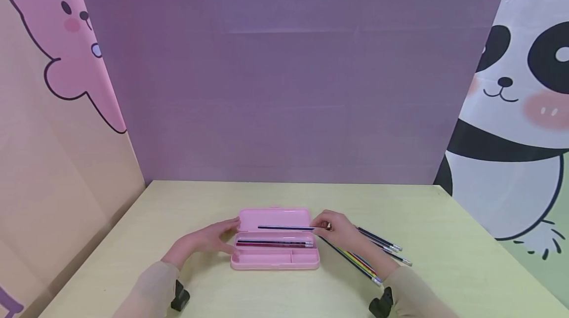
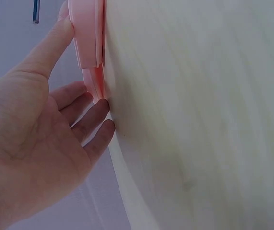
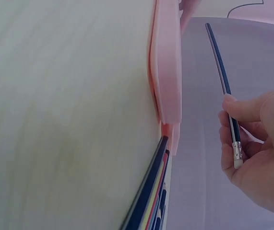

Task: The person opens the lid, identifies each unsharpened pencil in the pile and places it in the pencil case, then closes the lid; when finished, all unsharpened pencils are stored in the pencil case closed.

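A pink pencil case point(image 1: 266, 258) lies open on the table, its lid folded back to the far side. Some pencils point(image 1: 273, 244) lie in its long back compartment, while the front compartments hold nothing I can see. My left hand point(image 1: 209, 238) rests at the case's left end, thumb on the near part and fingers straight by the lid. In my right hand point(image 1: 335, 229) a dark blue pencil point(image 3: 218, 57) is pinched near its white eraser end. That pencil is held level above the case, its other end pointing left.
Right of the case, several pencils point(image 1: 351, 260) in dark blue, yellow, green and red lie slanted on the table point(image 1: 213, 288). More dark pencils point(image 1: 378, 239) lie beyond my right forearm. A purple panel point(image 1: 284, 86) stands behind the table.
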Demonstrator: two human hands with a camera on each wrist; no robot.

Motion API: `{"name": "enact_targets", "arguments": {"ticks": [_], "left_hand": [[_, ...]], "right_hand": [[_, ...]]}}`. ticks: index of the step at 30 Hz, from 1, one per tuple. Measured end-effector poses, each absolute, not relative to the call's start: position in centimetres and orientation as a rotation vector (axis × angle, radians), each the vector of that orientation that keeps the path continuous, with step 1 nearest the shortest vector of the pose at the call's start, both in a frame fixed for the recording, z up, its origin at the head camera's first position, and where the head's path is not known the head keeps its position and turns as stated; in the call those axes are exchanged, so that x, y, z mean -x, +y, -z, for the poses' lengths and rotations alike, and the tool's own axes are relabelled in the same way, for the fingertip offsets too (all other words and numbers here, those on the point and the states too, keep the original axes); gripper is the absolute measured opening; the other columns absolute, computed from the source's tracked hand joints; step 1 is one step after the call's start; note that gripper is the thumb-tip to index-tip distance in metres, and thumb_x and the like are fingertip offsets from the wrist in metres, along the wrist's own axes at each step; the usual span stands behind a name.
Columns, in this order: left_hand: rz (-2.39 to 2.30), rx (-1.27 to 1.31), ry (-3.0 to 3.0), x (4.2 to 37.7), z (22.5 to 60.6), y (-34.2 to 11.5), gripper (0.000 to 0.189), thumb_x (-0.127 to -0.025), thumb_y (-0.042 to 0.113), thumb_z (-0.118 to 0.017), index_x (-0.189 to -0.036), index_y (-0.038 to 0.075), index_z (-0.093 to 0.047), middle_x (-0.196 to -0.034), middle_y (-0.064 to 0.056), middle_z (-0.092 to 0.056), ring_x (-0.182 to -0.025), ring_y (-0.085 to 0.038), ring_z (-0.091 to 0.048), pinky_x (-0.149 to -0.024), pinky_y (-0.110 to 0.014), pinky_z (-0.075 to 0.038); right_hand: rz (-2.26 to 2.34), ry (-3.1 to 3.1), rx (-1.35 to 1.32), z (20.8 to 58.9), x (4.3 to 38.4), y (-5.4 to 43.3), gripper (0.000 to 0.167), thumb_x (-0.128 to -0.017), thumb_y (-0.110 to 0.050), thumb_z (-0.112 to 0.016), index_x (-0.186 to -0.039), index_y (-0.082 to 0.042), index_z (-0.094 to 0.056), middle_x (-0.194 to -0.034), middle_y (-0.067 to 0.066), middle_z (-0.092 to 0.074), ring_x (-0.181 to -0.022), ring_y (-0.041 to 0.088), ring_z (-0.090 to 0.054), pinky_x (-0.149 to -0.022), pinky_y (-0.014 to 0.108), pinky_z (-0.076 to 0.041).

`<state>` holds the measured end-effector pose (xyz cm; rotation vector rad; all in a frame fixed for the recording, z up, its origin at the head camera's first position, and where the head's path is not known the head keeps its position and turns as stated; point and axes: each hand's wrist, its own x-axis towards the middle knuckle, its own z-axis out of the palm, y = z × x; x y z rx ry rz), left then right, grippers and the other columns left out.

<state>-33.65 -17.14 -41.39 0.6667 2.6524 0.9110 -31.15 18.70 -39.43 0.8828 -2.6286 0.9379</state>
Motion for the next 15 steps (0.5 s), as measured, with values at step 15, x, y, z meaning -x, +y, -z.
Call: {"name": "enact_targets", "arguments": {"ticks": [15], "left_hand": [[-0.906,-0.682,2.648,33.2,40.9,-17.1,0.095,-0.074,0.038,-0.077,-0.147,0.006,-0.028,-0.155,-0.017,-0.021,-0.142,-0.038,-0.018,-0.116,-0.055,-0.016]], "right_hand": [[-0.946,-2.646,-0.972,40.1,32.1,17.2,0.010,-0.085,-0.001,-0.065,-0.094,0.000,-0.069,-0.084,0.003,-0.063,-0.074,0.005,-0.053,-0.064,0.018,-0.048]]}}
